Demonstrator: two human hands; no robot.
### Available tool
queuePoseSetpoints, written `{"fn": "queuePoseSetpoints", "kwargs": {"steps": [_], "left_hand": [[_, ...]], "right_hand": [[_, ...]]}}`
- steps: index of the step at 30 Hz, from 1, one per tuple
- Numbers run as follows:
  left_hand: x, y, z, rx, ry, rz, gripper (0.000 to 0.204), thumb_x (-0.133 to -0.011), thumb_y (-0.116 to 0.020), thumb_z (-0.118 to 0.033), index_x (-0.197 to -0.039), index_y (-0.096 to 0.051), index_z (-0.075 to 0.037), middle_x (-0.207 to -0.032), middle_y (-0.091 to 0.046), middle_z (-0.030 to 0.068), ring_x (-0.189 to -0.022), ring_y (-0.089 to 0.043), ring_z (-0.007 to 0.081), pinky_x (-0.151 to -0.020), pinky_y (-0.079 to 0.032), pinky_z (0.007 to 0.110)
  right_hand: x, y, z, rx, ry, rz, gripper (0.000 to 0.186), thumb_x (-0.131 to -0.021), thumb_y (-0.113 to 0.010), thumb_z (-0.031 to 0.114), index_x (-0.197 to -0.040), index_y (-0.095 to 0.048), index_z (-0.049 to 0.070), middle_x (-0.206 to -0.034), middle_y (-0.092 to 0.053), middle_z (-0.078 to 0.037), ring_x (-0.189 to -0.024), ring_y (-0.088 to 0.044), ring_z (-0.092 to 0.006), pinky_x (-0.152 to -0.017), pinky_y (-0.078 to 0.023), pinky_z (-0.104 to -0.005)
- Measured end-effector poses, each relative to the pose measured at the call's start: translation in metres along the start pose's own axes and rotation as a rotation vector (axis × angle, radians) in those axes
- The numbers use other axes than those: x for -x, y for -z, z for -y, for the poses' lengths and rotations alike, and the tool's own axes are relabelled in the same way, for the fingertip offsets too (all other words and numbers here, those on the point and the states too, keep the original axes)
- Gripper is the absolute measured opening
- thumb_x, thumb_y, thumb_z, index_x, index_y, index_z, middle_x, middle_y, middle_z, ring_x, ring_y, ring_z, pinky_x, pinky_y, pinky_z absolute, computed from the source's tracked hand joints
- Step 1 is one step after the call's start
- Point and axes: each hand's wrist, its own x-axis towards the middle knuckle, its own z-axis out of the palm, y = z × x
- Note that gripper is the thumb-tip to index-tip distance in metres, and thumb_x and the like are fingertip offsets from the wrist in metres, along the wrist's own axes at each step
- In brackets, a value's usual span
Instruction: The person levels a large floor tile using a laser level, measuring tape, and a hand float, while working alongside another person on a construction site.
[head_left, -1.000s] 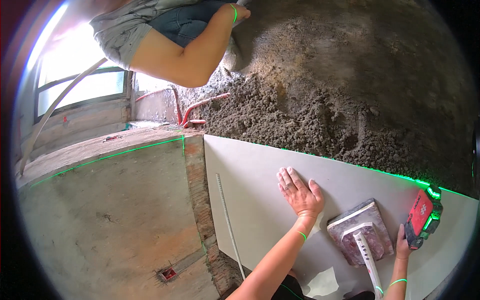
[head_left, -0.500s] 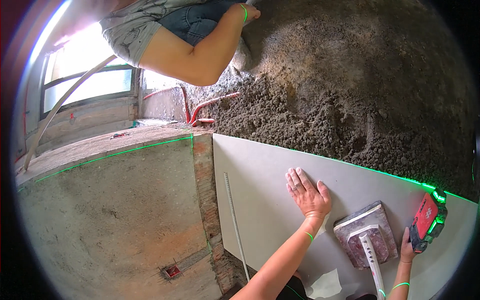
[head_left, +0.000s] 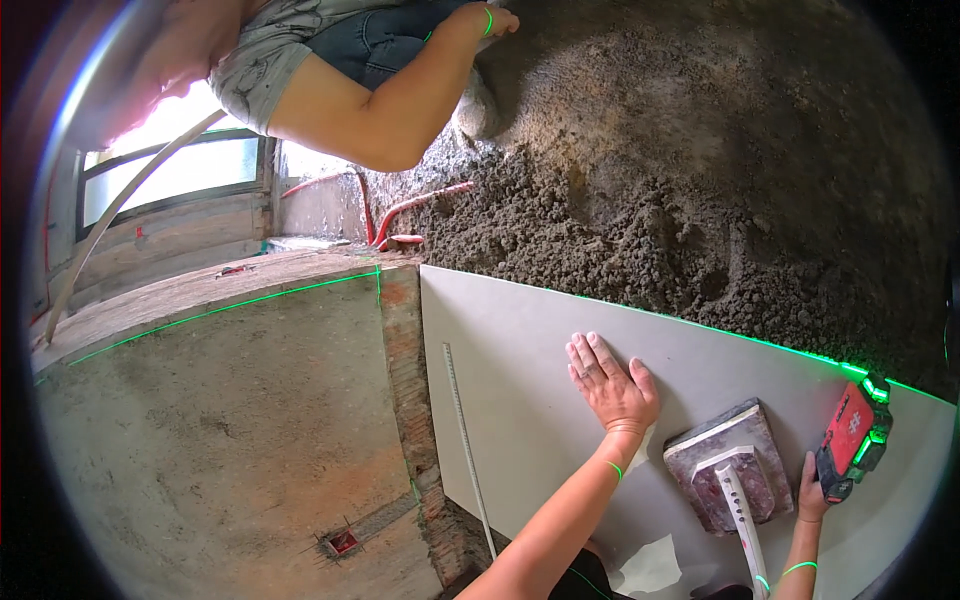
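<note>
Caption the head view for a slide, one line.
Left hand pressed flat on a large grey tile, right hand at a red laser level, beside a mallet.

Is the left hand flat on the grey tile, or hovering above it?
Touching. In the head view the left hand lies palm down on the large grey tile, fingers spread, with no gap or shadow visible under it.
</note>
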Motion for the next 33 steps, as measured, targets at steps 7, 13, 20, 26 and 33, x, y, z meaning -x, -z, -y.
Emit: {"fn": "queuePoseSetpoints", "kwargs": {"steps": [7,13,20,26,33], "left_hand": [[0.000,-0.001,-0.001,-0.014,-0.003,0.002,0.072,-0.086,-0.042,-0.030,-0.142,-0.017,0.008,-0.149,-0.015,0.0263,-0.140,-0.010,0.0411,-0.113,-0.006,0.049],[0.000,0.000,0.001,-0.023,0.006,0.017,0.072,-0.086,-0.042,-0.030,-0.142,-0.016,0.008,-0.150,-0.014,0.0257,-0.140,-0.010,0.0407,-0.113,-0.006,0.049],[-0.001,0.000,0.001,-0.017,-0.003,0.010,0.073,-0.086,-0.041,-0.031,-0.143,-0.016,0.007,-0.150,-0.014,0.0250,-0.140,-0.010,0.0402,-0.113,-0.006,0.050],[0.000,-0.001,0.001,-0.012,-0.005,-0.001,0.073,-0.087,-0.041,-0.031,-0.143,-0.016,0.007,-0.150,-0.014,0.0246,-0.140,-0.011,0.0405,-0.112,-0.006,0.051],[-0.001,0.000,0.001,-0.001,-0.004,-0.007,0.072,-0.087,-0.041,-0.032,-0.142,-0.016,0.007,-0.150,-0.015,0.0256,-0.140,-0.012,0.0409,-0.112,-0.006,0.051]], "right_hand": [[-0.004,0.006,0.008,0.023,0.004,-0.039,0.038,-0.085,-0.067,0.020,-0.114,-0.059,-0.004,-0.115,-0.062,-0.017,-0.104,-0.060,-0.0302,-0.090,-0.045,-0.0376],[-0.008,0.004,0.014,-0.029,0.008,-0.028,0.042,-0.084,-0.069,0.020,-0.118,-0.057,-0.002,-0.119,-0.060,-0.016,-0.108,-0.058,-0.0297,-0.092,-0.045,-0.0384],[-0.005,0.003,0.010,-0.098,-0.025,-0.041,0.041,-0.085,-0.068,0.018,-0.119,-0.056,-0.003,-0.120,-0.060,-0.016,-0.108,-0.058,-0.0289,-0.093,-0.044,-0.0380],[-0.004,0.003,0.008,-0.016,-0.013,0.004,0.040,-0.086,-0.066,0.018,-0.118,-0.056,-0.003,-0.119,-0.060,-0.017,-0.107,-0.058,-0.0299,-0.091,-0.045,-0.0376],[-0.002,0.002,0.006,-0.029,-0.039,0.034,0.039,-0.087,-0.066,0.019,-0.118,-0.057,-0.004,-0.118,-0.061,-0.017,-0.107,-0.059,-0.0307,-0.091,-0.045,-0.0378]]}}
